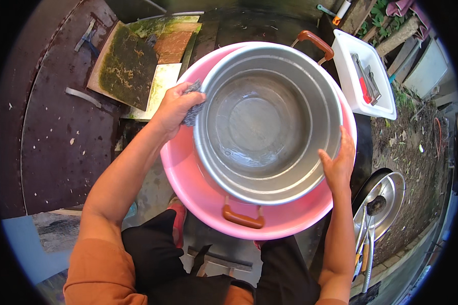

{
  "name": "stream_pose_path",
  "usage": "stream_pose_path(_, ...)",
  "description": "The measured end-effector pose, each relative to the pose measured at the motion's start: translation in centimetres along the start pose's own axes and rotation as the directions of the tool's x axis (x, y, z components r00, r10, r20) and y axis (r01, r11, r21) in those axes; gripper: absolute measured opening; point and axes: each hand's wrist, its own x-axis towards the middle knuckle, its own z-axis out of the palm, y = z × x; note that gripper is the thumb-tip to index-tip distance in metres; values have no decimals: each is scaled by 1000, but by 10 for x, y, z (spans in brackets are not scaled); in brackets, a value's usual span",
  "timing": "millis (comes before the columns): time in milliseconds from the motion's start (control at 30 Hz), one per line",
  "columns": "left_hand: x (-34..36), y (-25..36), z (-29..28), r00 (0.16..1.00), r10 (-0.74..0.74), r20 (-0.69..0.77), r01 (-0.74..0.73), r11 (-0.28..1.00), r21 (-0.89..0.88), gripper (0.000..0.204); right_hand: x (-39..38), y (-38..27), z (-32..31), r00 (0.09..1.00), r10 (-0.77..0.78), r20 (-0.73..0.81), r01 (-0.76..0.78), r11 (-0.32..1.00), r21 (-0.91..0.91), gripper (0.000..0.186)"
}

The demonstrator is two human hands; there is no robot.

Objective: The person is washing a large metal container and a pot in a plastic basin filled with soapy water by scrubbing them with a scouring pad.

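Observation:
A large grey metal pot (254, 86) with brown handles sits tilted in a pink plastic tub (178, 178), a little clear water in its bottom. My left hand (180, 107) is closed on a grey scrubbing pad (191, 116) at the pot's left rim, thumb on top. My right hand (338, 162) holds the pot's right side, fingers along the outside of the rim and thumb pointing inward.
A white bin (389, 109) with utensils is at the upper right. Metal pans (399, 193) with ladles lie at the lower right beside bare soil (417, 147). Mossy boards (122, 66) and a dark panel (51, 142) are on the left. My feet are below the tub.

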Motion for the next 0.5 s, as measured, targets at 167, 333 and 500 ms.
stream_pose_path(167,-29,2,38,993,116,-14,-117,982,-146,28,15,-131,-34,719,-238,653,-284,756,589,56)
stream_pose_path(333,-46,-12,46,922,367,126,-374,927,37,37,-5,-128,-15,672,-63,738,-551,624,554,24)
stream_pose_path(500,-33,-32,45,722,688,-72,-638,703,315,32,5,-135,-41,646,119,754,-751,273,601,11)
